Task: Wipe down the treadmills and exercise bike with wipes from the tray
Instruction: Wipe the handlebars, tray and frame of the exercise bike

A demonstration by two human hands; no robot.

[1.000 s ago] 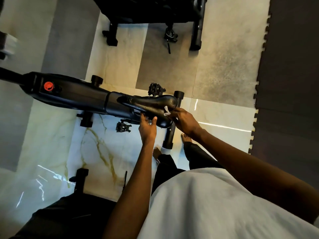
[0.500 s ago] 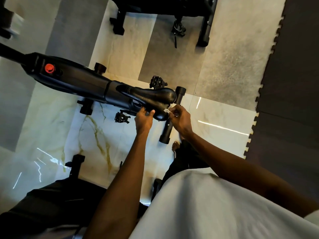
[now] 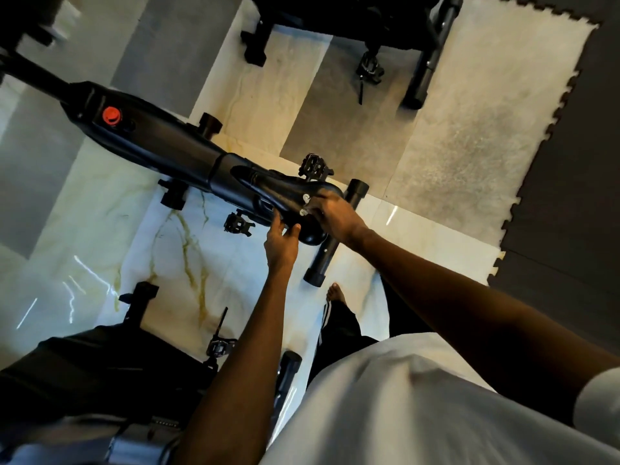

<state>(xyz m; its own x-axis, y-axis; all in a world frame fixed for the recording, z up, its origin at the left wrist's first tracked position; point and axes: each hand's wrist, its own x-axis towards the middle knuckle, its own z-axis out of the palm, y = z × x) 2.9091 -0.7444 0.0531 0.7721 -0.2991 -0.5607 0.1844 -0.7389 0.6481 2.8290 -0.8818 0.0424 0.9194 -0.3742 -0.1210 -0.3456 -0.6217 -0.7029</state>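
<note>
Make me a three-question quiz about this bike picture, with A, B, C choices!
1. Where is the white wipe? A) on the floor B) on the saddle C) on a pedal
2. What colour is the knob on the exercise bike? A) red B) blue C) yellow
3. What is the left hand doing? A) hanging free B) waving C) gripping the saddle
Answers: 1 B, the right hand presses it to the saddle; 2 A, it shows bright red; 3 C, it curls round the saddle's edge.
</note>
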